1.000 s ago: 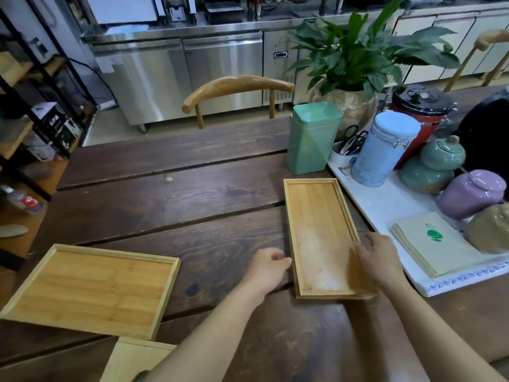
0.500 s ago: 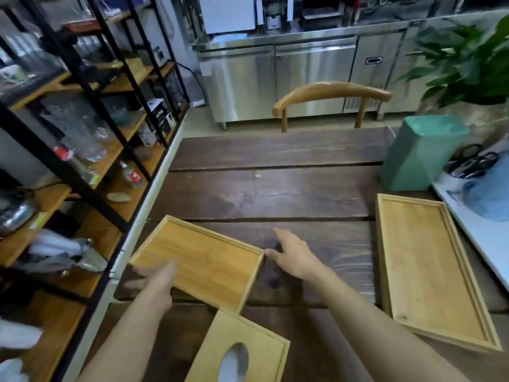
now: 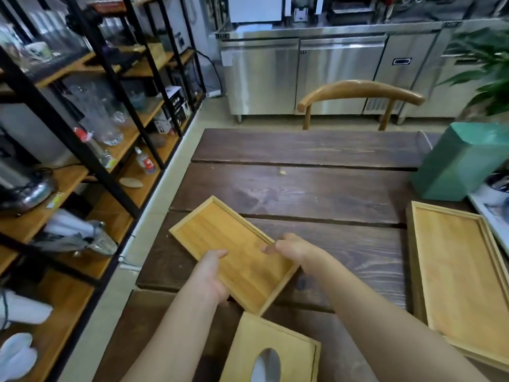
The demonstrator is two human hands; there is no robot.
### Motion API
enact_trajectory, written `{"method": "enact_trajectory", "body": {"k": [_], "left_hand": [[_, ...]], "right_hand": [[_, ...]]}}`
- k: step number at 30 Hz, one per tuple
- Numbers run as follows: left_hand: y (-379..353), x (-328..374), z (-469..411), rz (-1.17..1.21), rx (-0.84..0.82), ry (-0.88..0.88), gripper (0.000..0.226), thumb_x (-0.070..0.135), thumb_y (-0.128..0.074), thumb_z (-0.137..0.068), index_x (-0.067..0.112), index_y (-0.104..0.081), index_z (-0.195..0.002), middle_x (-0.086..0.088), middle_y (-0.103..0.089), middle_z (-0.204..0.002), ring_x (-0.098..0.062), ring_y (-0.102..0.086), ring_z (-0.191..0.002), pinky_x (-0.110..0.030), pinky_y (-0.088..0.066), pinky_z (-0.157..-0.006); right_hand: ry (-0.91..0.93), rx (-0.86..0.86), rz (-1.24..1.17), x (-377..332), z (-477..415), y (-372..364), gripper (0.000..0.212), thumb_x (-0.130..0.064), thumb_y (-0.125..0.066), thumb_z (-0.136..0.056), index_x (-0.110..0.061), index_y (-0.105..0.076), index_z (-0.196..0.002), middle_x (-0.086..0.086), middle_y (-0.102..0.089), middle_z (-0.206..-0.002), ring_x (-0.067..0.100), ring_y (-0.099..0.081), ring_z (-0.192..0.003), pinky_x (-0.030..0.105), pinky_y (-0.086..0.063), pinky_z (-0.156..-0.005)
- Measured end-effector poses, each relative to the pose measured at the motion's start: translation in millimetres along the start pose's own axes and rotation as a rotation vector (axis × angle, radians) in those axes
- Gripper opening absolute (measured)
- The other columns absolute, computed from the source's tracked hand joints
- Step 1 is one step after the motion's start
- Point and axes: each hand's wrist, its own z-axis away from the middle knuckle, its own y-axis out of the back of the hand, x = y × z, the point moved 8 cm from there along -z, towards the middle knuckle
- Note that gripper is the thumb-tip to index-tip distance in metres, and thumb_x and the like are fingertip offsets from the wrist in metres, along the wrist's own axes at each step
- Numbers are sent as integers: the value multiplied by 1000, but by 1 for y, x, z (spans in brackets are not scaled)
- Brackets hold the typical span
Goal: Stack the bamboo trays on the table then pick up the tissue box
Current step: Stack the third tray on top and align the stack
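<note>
A small bamboo tray [image 3: 234, 252] lies at an angle near the left end of the dark wooden table [image 3: 316, 194]. My left hand [image 3: 212, 274] grips its near left edge, fingers over the rim. My right hand [image 3: 292, 249] holds its right edge, fingers curled over the rim. A larger bamboo tray [image 3: 457, 277] rests on the table at the right, apart from both hands. The bamboo tissue box [image 3: 272, 351], with an oval slot and white tissue showing, sits at the near edge between my forearms.
A green tin [image 3: 462, 161] stands at the right, a white tray [image 3: 493, 216] with jars behind the large tray. A wooden chair [image 3: 360, 92] is at the far side. Black-framed shelves [image 3: 91, 133] with glassware line the left; the table's left edge is close.
The view has swung left. Both hands have closed on the edges of the small tray, which they were only reaching toward before. A second ago they were at the large tray.
</note>
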Motion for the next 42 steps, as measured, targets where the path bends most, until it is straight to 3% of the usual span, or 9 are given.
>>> {"method": "enact_trajectory", "body": {"k": [3,8,15,19,22,25,29,36,42], "left_hand": [[10,-2,-7,-45,25,21,27,24,-57,-88,2,-51,-75,-18,-57,-70,-31,-56,-90,-49,-29,-104],[15,-2,-6,-145,15,-59,50,16,-58,-88,6,-42,-134,-21,-53,-130,-37,-47,-123,-49,-31,-106],[-61,29,17,-433,3,-599,11,29,-48,-95,22,-47,-104,5,-57,-92,-14,-56,-86,-39,-45,-79],[-151,-12,45,-640,-97,-901,25,32,-39,-97,20,-51,-115,4,-59,-106,-21,-59,-101,-34,-46,-82],[-211,-70,54,-720,-248,-920,36,27,-36,-99,21,-45,-132,3,-58,-123,-22,-55,-115,-30,-41,-91],[-251,-123,55,-794,-339,-861,37,24,-36,-99,20,-44,-134,1,-57,-130,-22,-53,-119,-29,-41,-93],[-279,-175,49,-942,-355,-783,43,19,-34,-99,10,-36,-141,-11,-45,-145,-33,-39,-133,-42,-36,-106],[-295,-194,41,-1055,-335,-781,51,18,-32,-100,11,-18,-149,-11,-24,-156,-33,-11,-145,-39,-18,-114],[-293,-189,26,-1025,-325,-805,48,16,-37,-99,13,-28,-146,-8,-33,-153,-26,-34,-138,-35,-30,-111]], "right_hand": [[-44,10,0,0,-2,-7,72,-44,-62,-79,-13,-31,-136,11,-37,-144,32,-39,-128,44,-36,-99],[132,201,176,-18,9,0,30,-35,-41,-93,-9,-50,-107,14,-57,-120,31,-54,-106,39,-41,-84],[352,579,-42,-2,73,93,33,-33,-39,-95,-18,-47,-67,1,-53,-71,26,-52,-76,37,-40,-67],[313,865,27,61,125,163,31,-33,-34,-96,-14,-49,-76,5,-55,-76,24,-50,-70,37,-37,-63],[243,972,4,122,160,206,28,-27,-37,-96,-14,-47,-72,5,-51,-70,27,-48,-69,34,-29,-61],[134,1050,49,176,186,236,32,-17,-44,-93,3,-54,-71,26,-58,-76,38,-54,-77,38,-33,-65],[-25,1073,-64,233,202,244,32,-17,-45,-94,10,-59,-83,29,-49,-107,40,-50,-98,48,-37,-91],[-30,1073,-105,258,195,244,30,-12,-44,-94,8,-53,-74,29,-48,-111,39,-53,-88,39,-36,-78],[-21,1061,-26,251,182,242,31,-10,-45,-93,15,-57,-78,29,-51,-110,41,-54,-90,43,-40,-81]]}}
